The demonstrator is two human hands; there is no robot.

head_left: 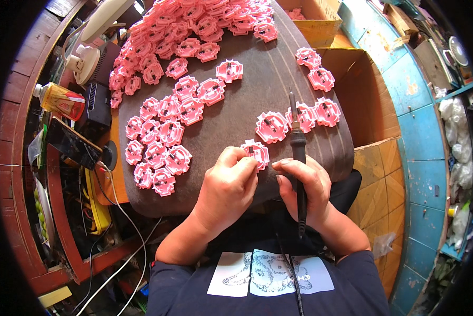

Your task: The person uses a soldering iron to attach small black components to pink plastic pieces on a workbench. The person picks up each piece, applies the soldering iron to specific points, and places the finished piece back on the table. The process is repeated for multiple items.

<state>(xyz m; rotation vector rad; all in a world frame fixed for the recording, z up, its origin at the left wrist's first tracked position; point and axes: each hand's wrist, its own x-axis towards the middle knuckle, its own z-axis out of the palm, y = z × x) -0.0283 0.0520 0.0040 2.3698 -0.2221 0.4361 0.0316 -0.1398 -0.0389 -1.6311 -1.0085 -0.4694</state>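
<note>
My left hand (227,181) is closed, thumb and forefinger pinched at the left edge of a pink plastic part (258,152) that has a small black piece in its middle. In my right hand (311,189) is a soldering iron (298,139) with a black handle. Its thin metal tip points away from me, and its cord runs down over my shirt. The right thumb and fingertips are close to the near right side of that pink part. Just beyond are another pink part (272,127) and a pair partly behind the iron, including one pink part (327,111) at right.
A big heap of pink parts (194,23) covers the table's far left. Several more pink parts (170,132) lie in a cluster at left. Cardboard boxes (370,100) stand beyond the right edge. Left are a bottle (62,101), a phone (70,142) and loose cables.
</note>
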